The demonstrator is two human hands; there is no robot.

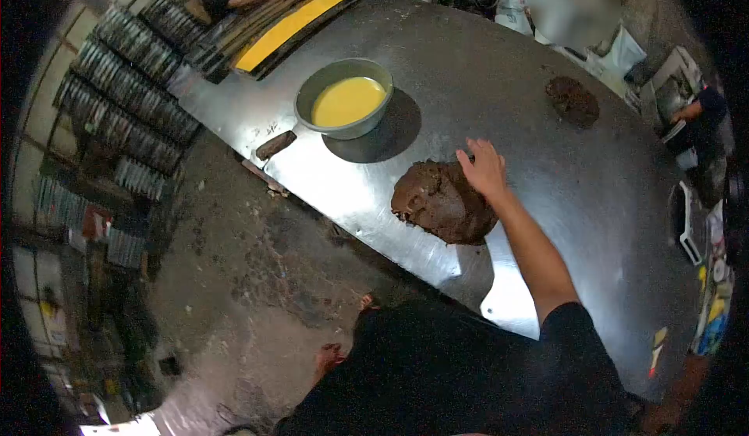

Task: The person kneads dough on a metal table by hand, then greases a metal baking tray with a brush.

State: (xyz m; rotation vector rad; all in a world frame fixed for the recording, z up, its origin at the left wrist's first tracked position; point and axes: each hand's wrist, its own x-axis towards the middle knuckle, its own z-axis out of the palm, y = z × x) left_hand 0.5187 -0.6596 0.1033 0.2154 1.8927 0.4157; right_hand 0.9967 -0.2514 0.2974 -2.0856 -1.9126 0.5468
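Note:
My right hand (pixel 485 168) rests at the far right edge of a large lump of dark brown dough (pixel 441 202), its fingers stretched out and the thumb apart. The lump lies on a shiny metal table (pixel 499 69) and has a rough, crumbly rim. Beyond it to the left stands a grey bowl (pixel 363 129) holding yellow liquid (pixel 347 102). A small brown block (pixel 275 146) sits by the table's near left edge. My left hand is out of sight.
Another brown lump (pixel 572 101) lies at the far right, and a brush (pixel 658 350) near the right end. A yellow-filled tray (pixel 292 32) sits at the far left end. Stacked trays (pixel 117 101) line the left. Co-workers' arms show at top left and right.

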